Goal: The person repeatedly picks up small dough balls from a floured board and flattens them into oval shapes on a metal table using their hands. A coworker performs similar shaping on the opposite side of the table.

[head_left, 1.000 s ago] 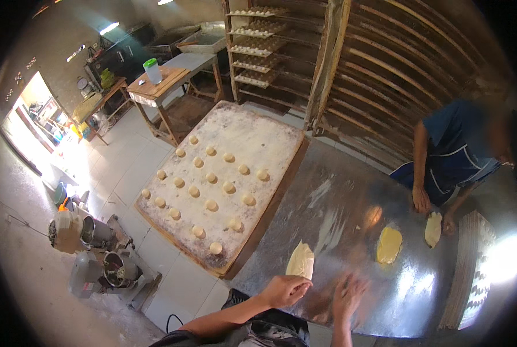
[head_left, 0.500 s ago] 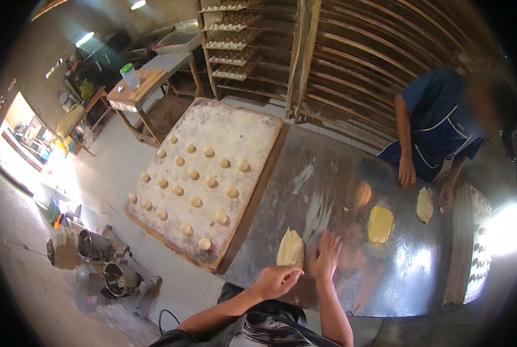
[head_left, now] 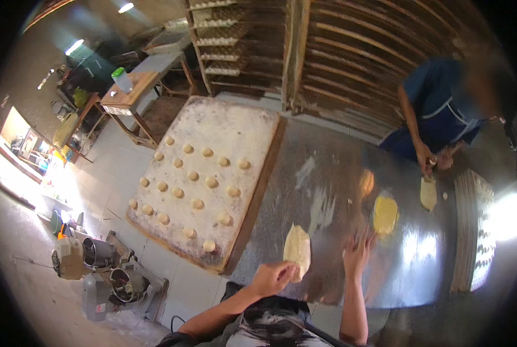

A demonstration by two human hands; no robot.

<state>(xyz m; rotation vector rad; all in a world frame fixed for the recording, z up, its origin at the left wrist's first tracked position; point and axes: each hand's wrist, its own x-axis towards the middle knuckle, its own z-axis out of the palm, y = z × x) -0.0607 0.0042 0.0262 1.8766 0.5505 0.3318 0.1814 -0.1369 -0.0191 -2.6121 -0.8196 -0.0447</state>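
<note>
A long flat piece of pale dough (head_left: 297, 246) lies on the metal worktop in front of me. At its near left edge is my left hand (head_left: 273, 279), fingers curled and pinching the dough's border. My right hand (head_left: 358, 252) is over the worktop to the right of the dough, fingers spread and holding nothing. Just beyond its fingertips lies a smooth yellow slab (head_left: 385, 216) that looks like margarine. A co-worker's hands (head_left: 429, 161) are at the far end of a second dough piece (head_left: 428, 194).
Left of the metal worktop (head_left: 342, 156), a floured board (head_left: 223, 118) carries several small dough balls (head_left: 193, 176). Racks with trays (head_left: 221, 41) stand behind. A stack of trays (head_left: 467, 231) is at the right. Machines with metal bowls (head_left: 125, 284) sit on the floor at lower left.
My right hand has moved right, from beside the dough toward the yellow slab. My left fingers have come onto the dough's edge. The co-worker's hands have come together above the second dough piece.
</note>
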